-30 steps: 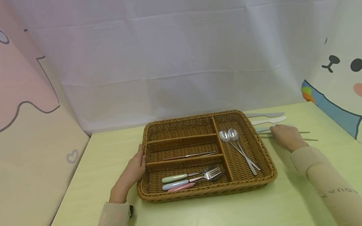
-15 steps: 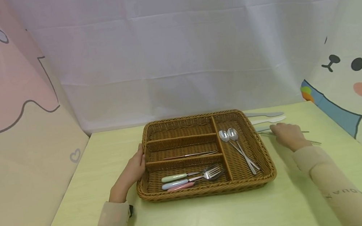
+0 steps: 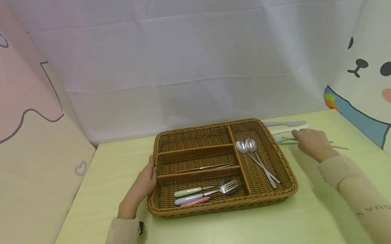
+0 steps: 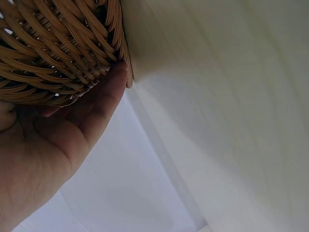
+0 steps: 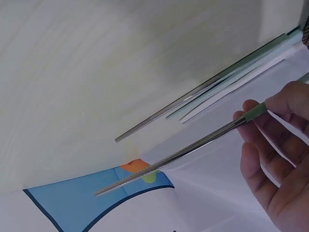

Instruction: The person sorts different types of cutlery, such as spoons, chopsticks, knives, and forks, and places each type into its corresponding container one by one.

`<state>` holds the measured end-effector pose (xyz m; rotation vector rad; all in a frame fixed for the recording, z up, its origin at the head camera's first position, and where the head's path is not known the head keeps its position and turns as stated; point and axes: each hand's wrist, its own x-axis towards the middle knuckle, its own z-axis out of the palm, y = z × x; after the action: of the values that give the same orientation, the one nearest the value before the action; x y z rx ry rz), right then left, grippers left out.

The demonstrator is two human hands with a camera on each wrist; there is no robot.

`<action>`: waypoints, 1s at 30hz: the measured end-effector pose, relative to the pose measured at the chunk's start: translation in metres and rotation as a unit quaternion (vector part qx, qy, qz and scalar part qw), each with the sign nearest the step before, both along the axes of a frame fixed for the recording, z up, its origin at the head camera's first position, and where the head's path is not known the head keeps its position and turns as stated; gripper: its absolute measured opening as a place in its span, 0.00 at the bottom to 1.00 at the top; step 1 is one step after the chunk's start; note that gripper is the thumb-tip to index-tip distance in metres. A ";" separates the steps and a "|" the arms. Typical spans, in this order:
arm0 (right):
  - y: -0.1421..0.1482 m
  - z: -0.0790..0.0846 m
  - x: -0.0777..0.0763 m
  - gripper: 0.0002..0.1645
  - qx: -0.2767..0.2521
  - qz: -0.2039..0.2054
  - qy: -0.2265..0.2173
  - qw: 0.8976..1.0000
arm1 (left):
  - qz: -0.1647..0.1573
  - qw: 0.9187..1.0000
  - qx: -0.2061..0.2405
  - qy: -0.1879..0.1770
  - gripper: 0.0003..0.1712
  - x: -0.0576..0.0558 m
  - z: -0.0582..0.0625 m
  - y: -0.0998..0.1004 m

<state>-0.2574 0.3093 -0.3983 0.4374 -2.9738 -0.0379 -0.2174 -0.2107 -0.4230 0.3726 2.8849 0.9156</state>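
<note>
In the right wrist view my right hand (image 5: pixel 285 159) pinches a chopstick (image 5: pixel 183 152) by its green handle; its metal end points away, raised off the table. A matching chopstick (image 5: pixel 159 113) lies beside several table knives. In the head view the right hand (image 3: pixel 312 143) is just right of a brown wicker basket (image 3: pixel 224 205). My left hand (image 3: pixel 145 181) rests against the basket's left side. In the left wrist view its fingers (image 4: pixel 104 104) lie fairly straight along the woven wall.
Spoons (image 3: pixel 251 146) lie in the basket's right compartment, forks with pastel handles (image 3: pixel 192 198) in the front one, and slim red-handled chopsticks (image 3: pixel 205 168) in the middle one. Grey (image 3: pixel 287 123) and white knives (image 3: pixel 289 130) lie right of the basket. A white curtain (image 3: pixel 190 67) hangs behind.
My right hand has risen slightly, and one green chopstick has come up with it, away from the other. The left hand and basket have stayed nearly still.
</note>
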 end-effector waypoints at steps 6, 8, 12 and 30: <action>-0.005 0.010 0.002 0.08 -0.005 -0.007 0.001 1.000 | 0.001 1.000 -0.001 0.001 0.31 0.000 0.001 0.001; -0.008 0.013 0.002 0.08 -0.002 -0.009 -0.002 1.000 | 0.001 1.000 -0.002 0.002 0.31 0.000 0.001 0.001; -0.017 0.021 0.004 0.07 0.000 -0.005 0.003 1.000 | 0.001 1.000 -0.002 0.001 0.31 0.000 0.001 0.000; -0.076 0.038 0.015 0.10 0.030 0.083 0.127 0.988 | 0.000 1.000 0.005 -0.002 0.32 0.002 0.001 0.001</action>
<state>-0.2427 0.2333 -0.3605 0.6342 -2.6823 -0.1554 -0.2158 -0.2101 -0.4221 0.3723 2.8778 0.9290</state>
